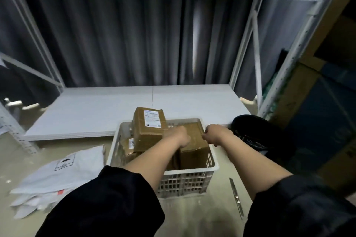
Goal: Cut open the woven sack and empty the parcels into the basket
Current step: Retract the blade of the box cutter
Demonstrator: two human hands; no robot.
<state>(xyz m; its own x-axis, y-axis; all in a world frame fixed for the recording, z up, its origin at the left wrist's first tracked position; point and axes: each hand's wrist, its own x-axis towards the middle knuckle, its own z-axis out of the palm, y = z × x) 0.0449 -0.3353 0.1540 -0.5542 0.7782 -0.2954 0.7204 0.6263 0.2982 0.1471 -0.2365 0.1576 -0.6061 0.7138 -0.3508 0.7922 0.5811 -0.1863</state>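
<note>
A white slotted plastic basket (185, 181) stands on the floor, filled with brown cardboard parcels. One parcel with a white label (149, 129) leans up at the back left. My left hand (178, 136) lies on top of a plain brown parcel (194, 152) at the right side of the basket. My right hand (216, 133) grips that parcel's right top edge by the basket rim, fingers curled. The white woven sack (61, 175) lies flat and slack on the floor to the left of the basket.
A slim metal cutter (236, 197) lies on the floor right of the basket. A black round bin (258, 134) stands behind my right hand. A low white shelf board (119, 109) and shelf uprights lie beyond, with dark curtains behind. Stacked cartons fill the right side.
</note>
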